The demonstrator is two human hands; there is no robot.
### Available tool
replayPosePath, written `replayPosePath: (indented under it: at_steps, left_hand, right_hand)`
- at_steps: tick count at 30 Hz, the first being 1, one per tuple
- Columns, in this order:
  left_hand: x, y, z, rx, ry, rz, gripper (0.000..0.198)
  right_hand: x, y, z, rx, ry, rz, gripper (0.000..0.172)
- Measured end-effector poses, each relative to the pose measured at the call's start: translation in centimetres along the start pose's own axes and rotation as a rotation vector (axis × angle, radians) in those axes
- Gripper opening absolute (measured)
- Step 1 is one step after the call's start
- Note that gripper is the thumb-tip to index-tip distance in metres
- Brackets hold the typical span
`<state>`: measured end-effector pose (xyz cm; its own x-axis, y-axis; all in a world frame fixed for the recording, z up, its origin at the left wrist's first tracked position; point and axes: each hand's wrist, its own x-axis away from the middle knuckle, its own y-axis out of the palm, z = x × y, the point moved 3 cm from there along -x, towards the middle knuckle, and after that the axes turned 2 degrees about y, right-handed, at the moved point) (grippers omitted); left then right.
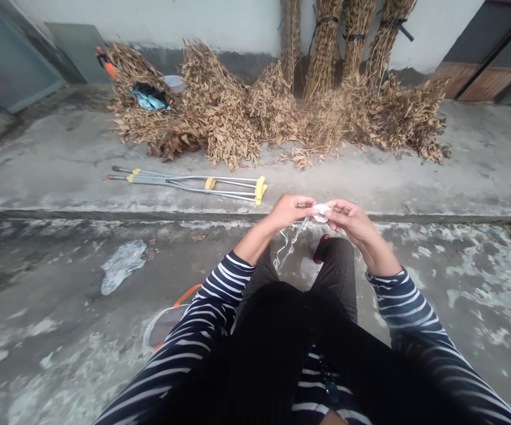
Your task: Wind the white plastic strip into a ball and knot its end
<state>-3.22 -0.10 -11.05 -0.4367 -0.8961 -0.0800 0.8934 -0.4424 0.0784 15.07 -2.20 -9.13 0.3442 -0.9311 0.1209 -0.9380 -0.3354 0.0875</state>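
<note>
two forearms (255, 241) angled inward; left hand (294, 209), right hand (347, 219) pinching white bundle (321, 213).

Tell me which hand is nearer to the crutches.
Left. In the picture, the left hand is just right of the crutches, past their yellow-padded end; the right hand is farther right, across the small white bundle both hold.
</note>
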Motion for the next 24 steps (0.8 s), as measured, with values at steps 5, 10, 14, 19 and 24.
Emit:
replayPosePath:
  at_steps: [5,10,14,19,24]
  left_hand:
    - [-0.2,-0.7,-0.4,-0.098,0.01,0.026,0.04]
    - [-0.1,-0.4,-0.8,-0.035,-0.002,0.025,0.038]
    - [0.6,0.2,-0.7,0.075,-0.035,0.01,0.039]
    - [1.1,-0.3,-1.2,0.138,-0.093,0.017,0.045]
    - [0.4,-0.7,-2.4,0.014,-0.025,0.244,0.035]
  right_hand:
    - [0.1,0.0,0.1,0.103,-0.132,0.087,0.041]
    - [0.2,0.2,0.6,0.172,-0.202,0.157,0.032]
    - [-0.1,0.0,1.0,0.112,-0.172,0.197,0.031]
    - [-0.8,-0.5,2.0,-0.112,-0.089,0.25,0.034]
    - [-1.4,0.0,3.0,-0.25,0.028,0.179,0.035]
